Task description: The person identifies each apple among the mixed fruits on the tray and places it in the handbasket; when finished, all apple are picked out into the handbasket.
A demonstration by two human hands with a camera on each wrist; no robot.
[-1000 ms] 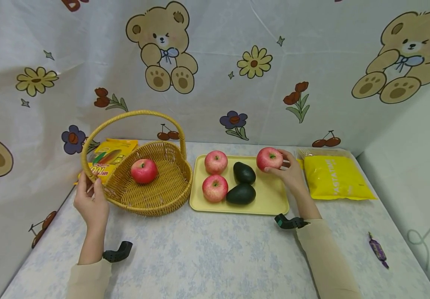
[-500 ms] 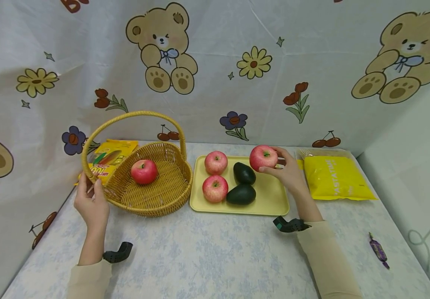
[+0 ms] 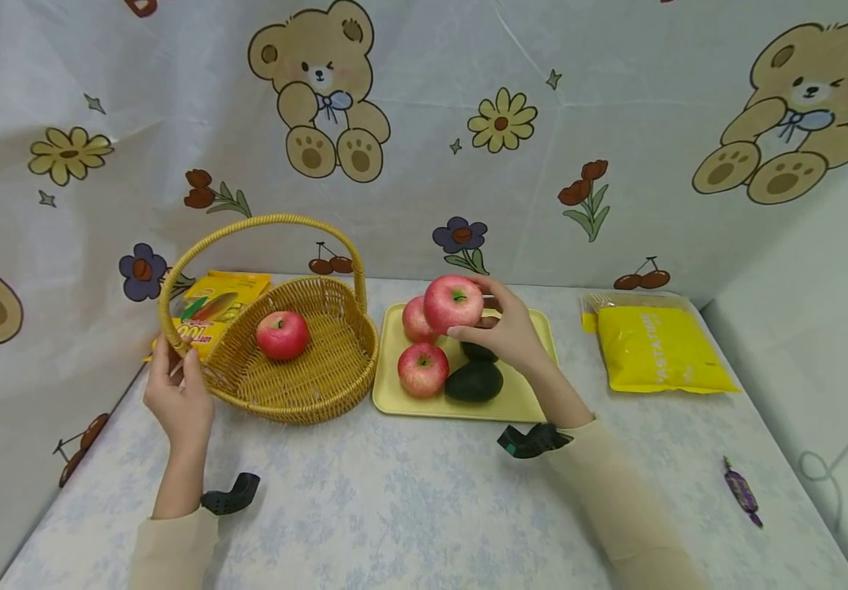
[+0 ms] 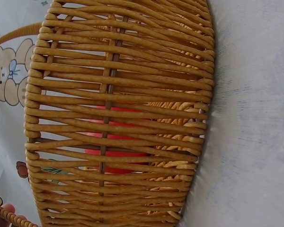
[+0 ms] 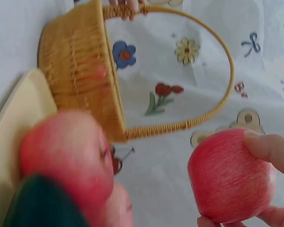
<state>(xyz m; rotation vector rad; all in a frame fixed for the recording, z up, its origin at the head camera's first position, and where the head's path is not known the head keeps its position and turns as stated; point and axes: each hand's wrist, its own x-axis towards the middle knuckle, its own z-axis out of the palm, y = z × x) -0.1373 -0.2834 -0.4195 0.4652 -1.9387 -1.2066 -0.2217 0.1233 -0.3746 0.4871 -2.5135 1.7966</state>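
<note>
My right hand [image 3: 506,330] holds a red apple [image 3: 453,304] between thumb and fingers, above the yellow tray [image 3: 394,403]. In the right wrist view the held apple [image 5: 232,176] hangs apart from the others. With my left hand [image 3: 182,399] I grip the lower left end of the handle of a wicker basket [image 3: 335,407]. Inside that basket lies one apple [image 3: 283,335], seen as red through the weave in the left wrist view. Two more apples sit on the tray, the nearer apple [image 3: 424,370] beside an avocado [image 3: 474,382]. Behind it, a second avocado [image 3: 478,351] is partly hidden by my right hand.
Behind the basket's left side lies a yellow snack packet [image 3: 220,305]. A yellow pasta bag [image 3: 663,351] rests to the right of the tray, and a purple wrapped candy [image 3: 743,493] lies near the right table edge. A printed curtain [image 3: 409,147] hangs along the back.
My right hand has carried the apple leftward from the tray's right end, over the avocados, to in front of the back apple. The left hand keeps its grip on the basket handle.
</note>
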